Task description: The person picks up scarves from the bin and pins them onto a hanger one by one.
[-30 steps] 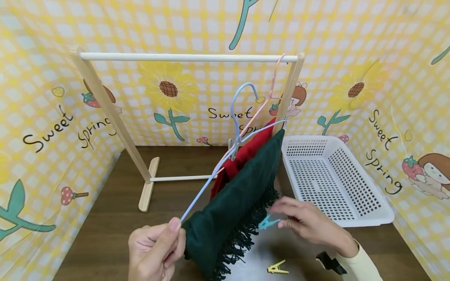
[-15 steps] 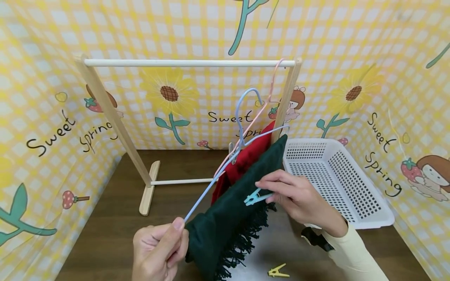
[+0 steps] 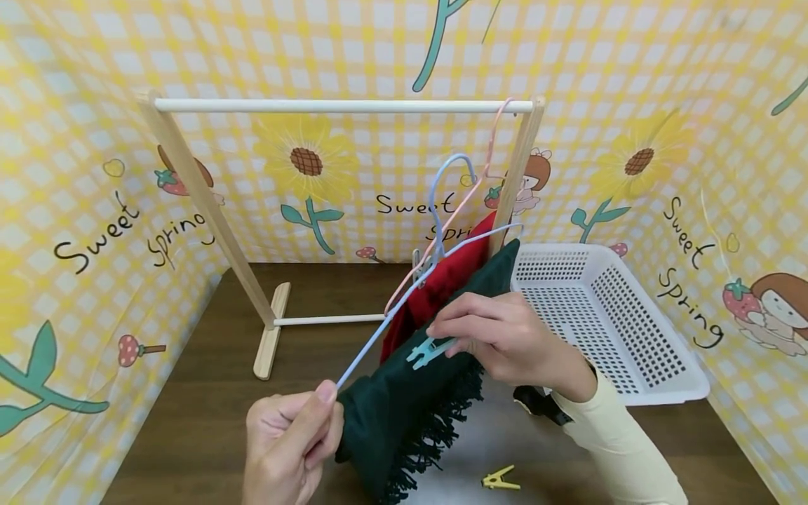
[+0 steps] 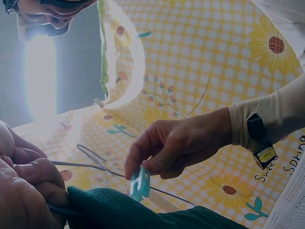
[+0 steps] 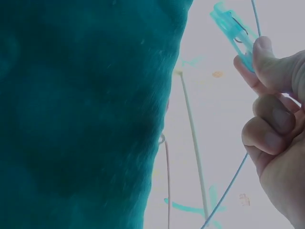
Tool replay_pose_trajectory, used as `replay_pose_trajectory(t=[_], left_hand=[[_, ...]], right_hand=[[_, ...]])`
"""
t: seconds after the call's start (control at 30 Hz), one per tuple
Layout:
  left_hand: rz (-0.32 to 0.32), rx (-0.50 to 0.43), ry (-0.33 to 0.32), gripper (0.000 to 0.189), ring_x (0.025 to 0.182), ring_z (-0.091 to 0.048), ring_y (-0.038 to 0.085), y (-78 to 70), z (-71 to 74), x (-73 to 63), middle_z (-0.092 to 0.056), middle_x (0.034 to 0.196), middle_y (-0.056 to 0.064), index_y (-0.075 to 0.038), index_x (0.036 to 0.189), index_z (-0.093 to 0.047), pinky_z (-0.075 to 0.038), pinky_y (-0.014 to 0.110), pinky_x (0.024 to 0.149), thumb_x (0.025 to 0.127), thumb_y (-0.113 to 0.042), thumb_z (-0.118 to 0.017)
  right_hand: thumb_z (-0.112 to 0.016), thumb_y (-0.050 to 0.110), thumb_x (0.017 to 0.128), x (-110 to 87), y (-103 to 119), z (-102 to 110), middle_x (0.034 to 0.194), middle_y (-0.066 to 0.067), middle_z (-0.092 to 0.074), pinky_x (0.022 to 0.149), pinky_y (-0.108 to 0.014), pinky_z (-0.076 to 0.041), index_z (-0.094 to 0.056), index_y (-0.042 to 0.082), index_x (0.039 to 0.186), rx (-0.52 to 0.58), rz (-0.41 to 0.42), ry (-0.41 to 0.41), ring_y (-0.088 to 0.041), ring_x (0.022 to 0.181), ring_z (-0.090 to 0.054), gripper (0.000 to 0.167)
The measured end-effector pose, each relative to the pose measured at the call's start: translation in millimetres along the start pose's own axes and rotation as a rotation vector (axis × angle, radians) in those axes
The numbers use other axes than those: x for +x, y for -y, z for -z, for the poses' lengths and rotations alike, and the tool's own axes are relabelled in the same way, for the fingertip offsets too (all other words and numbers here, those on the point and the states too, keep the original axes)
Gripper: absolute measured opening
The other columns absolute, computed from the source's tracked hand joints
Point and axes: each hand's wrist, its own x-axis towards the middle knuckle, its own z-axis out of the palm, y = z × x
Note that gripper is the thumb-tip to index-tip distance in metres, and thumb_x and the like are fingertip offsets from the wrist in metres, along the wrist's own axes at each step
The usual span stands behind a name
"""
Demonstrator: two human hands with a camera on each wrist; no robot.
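Observation:
My left hand (image 3: 290,438) pinches the lower left end of a blue clothes hanger (image 3: 385,321) between thumb and fingers. Over that hanger's bottom bar hangs a dark green fringed scarf (image 3: 404,400); its fringe dangles toward the table. A turquoise clothespin (image 3: 428,351) is pinched by its handles in my right hand (image 3: 499,337), in front of the green cloth. In the right wrist view the clothespin (image 5: 233,28) is apart from the cloth. In the left wrist view it appears just above the cloth's upper edge.
Behind, a pink hanger (image 3: 489,151) with red cloth (image 3: 435,284) hangs from the right end of a rack's white bar (image 3: 341,106). A metal clip (image 3: 418,270) is on it. A white perforated basket (image 3: 675,382) stands at right. A yellow clothespin (image 3: 501,478) lies near the front.
My right hand has lifted the turquoise clothespin from beside the fringe, up and leftward to the front of the green scarf. The left hand has shifted slightly right, still holding the hanger.

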Motion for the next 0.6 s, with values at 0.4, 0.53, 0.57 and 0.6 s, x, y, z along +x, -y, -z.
replay_pose_trajectory(t=[0.4, 0.53, 0.57, 0.6], left_hand=[[0.067, 0.023, -0.023, 0.053, 0.038, -0.024, 0.014, -1.7, -1.4, 3.0, -0.026, 0.048, 0.005, -0.002, 0.055, -0.037, -0.015, 0.018, 0.033, 0.096, 0.025, -0.02], [0.067, 0.02, -0.021, 0.052, 0.039, -0.024, 0.014, -1.1, -1.5, 1.5, -0.026, 0.049, 0.005, -0.001, 0.055, -0.039, -0.016, 0.018, 0.033, 0.096, 0.026, -0.02], [0.068, 0.022, -0.021, 0.052, 0.039, -0.024, 0.014, -1.0, -1.6, 1.2, -0.026, 0.049, 0.005, -0.002, 0.055, -0.038, -0.016, 0.017, 0.034, 0.096, 0.026, -0.02], [0.069, 0.025, -0.021, 0.052, 0.039, -0.024, 0.014, -0.9, -1.6, 0.8, -0.026, 0.048, 0.005, -0.002, 0.055, -0.038, -0.016, 0.017, 0.034, 0.096, 0.026, -0.02]], right_hand=[[-0.07, 0.004, 0.091, 23.2, 11.0, -18.2, 0.095, -0.005, -0.073, 0.074, -0.018, -0.058, -0.073, 0.006, 0.104, -0.027, 0.032, 0.094, -0.011, 0.077, -0.07, 0.013], [-0.073, 0.002, 0.089, 27.7, 14.7, -24.7, 0.097, -0.004, -0.073, 0.077, -0.017, -0.058, -0.072, 0.006, 0.104, -0.033, 0.06, 0.131, -0.01, 0.076, -0.07, 0.016], [-0.074, 0.002, 0.089, 28.6, 15.9, -25.9, 0.097, -0.003, -0.073, 0.077, -0.017, -0.058, -0.072, 0.006, 0.104, -0.032, 0.067, 0.138, -0.01, 0.075, -0.069, 0.016], [-0.074, 0.002, 0.088, 29.5, 17.1, -27.0, 0.097, -0.003, -0.072, 0.076, -0.016, -0.057, -0.072, 0.006, 0.104, -0.032, 0.069, 0.146, -0.009, 0.075, -0.068, 0.017]])
